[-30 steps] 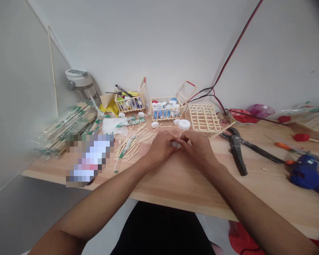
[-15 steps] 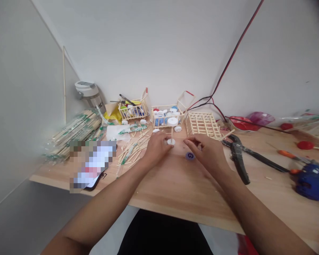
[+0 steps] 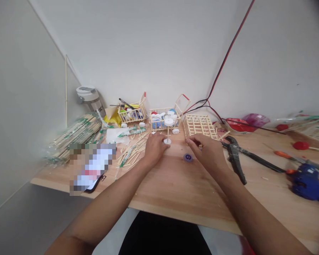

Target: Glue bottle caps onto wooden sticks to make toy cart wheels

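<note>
My left hand (image 3: 156, 147) pinches the lower white bottle cap (image 3: 167, 141) of a small axle. A short wooden stick (image 3: 168, 131) rises from that cap, with a second white cap (image 3: 168, 122) on its upper end. To the right, my right hand (image 3: 206, 148) is closed, thumb and fingertip together; whatever it may hold is too small to make out. A purple cap (image 3: 188, 157) with a dark mark lies on the table between the hands, nearer the right one. Behind the axle stands a stick cart (image 3: 163, 122) filled with blue, white and red caps.
A stick lattice basket (image 3: 200, 125), pliers (image 3: 235, 159) and a blue glue gun (image 3: 309, 182) are on the right. On the left lie cut sticks (image 3: 134, 154), a phone (image 3: 95, 168) and bagged sticks (image 3: 76, 136). Another cart (image 3: 133, 115) holds pens and caps.
The camera view has shifted slightly. Both hands keep nearly the same pose, and the axle with its two caps stays upright in my left hand.
</note>
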`<state>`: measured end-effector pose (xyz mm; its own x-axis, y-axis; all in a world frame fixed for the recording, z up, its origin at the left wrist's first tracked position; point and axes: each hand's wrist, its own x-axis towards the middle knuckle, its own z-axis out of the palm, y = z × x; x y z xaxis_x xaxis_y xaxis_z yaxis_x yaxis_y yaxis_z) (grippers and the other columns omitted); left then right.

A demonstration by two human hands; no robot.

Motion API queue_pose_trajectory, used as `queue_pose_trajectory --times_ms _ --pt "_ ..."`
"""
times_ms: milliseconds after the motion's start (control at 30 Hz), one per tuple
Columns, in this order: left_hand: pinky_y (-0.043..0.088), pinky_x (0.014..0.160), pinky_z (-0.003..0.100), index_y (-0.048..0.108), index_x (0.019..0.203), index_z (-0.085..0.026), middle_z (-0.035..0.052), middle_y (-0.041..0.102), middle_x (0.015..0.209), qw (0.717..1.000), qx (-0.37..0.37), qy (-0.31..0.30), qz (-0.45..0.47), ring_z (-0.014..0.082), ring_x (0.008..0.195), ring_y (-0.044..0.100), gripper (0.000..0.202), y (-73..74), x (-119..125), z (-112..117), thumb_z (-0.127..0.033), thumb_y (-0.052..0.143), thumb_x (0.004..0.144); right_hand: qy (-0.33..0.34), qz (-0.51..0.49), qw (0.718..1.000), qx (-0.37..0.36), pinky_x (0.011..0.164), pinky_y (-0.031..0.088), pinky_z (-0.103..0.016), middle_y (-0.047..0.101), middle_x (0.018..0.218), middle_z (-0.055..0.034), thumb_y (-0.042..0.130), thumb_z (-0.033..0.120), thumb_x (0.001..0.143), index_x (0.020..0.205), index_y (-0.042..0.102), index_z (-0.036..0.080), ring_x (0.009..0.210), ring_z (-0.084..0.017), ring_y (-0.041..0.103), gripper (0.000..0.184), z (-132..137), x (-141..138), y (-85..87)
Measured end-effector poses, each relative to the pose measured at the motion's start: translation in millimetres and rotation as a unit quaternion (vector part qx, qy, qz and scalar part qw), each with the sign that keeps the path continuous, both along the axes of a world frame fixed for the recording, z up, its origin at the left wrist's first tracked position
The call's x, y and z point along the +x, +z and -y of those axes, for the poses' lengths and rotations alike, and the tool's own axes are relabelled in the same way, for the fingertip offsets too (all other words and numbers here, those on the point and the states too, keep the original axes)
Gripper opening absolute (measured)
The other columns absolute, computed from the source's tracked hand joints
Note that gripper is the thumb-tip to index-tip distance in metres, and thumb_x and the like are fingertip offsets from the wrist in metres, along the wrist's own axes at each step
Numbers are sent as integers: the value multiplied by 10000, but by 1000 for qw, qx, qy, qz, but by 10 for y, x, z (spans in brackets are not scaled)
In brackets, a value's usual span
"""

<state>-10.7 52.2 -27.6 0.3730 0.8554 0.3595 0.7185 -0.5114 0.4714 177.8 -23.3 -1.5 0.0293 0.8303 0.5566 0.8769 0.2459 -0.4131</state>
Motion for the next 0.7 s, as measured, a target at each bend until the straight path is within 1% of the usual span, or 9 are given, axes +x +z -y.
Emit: queue_pose_trajectory --times_ms 167,367,467,600,700 --pt "418 872 372 707 990 -169 71 692 949 1000 -9 4 -3 242 952 580 282 14 -22 7 -270 738 729 -13 1 1000 17 611 376 -285 674 701 -23 514 373 904 770 660 210 640 -162 587 257 11 25 54" --pt "427 847 351 707 989 -172 63 679 932 1000 -14 -4 16 225 918 587 290 54 -70 12 -265 748 717 -50 -31 998 11 625 387 -288 681 703 -23 529 363 890 769 672 211 649 -168 592 242 38 71 165" --pt "426 862 352 694 1037 -168 60 684 945 999 -19 -3 33 217 913 591 338 50 -80 17 -257 757 716 -69 -34 997 6 635 389 -293 697 728 -26 525 361 891 796 688 213 672 -175 604 239 45 101 199" --pt "409 916 370 673 1120 -163 84 677 1035 999 7 -29 31 235 998 575 417 23 -36 40 -277 761 729 -70 -24 997 4 642 395 -299 701 730 -37 523 359 892 803 688 208 696 -187 618 240 36 115 196" --pt "414 892 358 672 1145 -189 79 659 1034 998 14 -52 20 237 1003 560 414 -1 19 57 -278 746 747 -54 -36 998 0 637 403 -299 710 741 -41 523 348 889 815 680 208 692 -190 627 223 25 96 169"
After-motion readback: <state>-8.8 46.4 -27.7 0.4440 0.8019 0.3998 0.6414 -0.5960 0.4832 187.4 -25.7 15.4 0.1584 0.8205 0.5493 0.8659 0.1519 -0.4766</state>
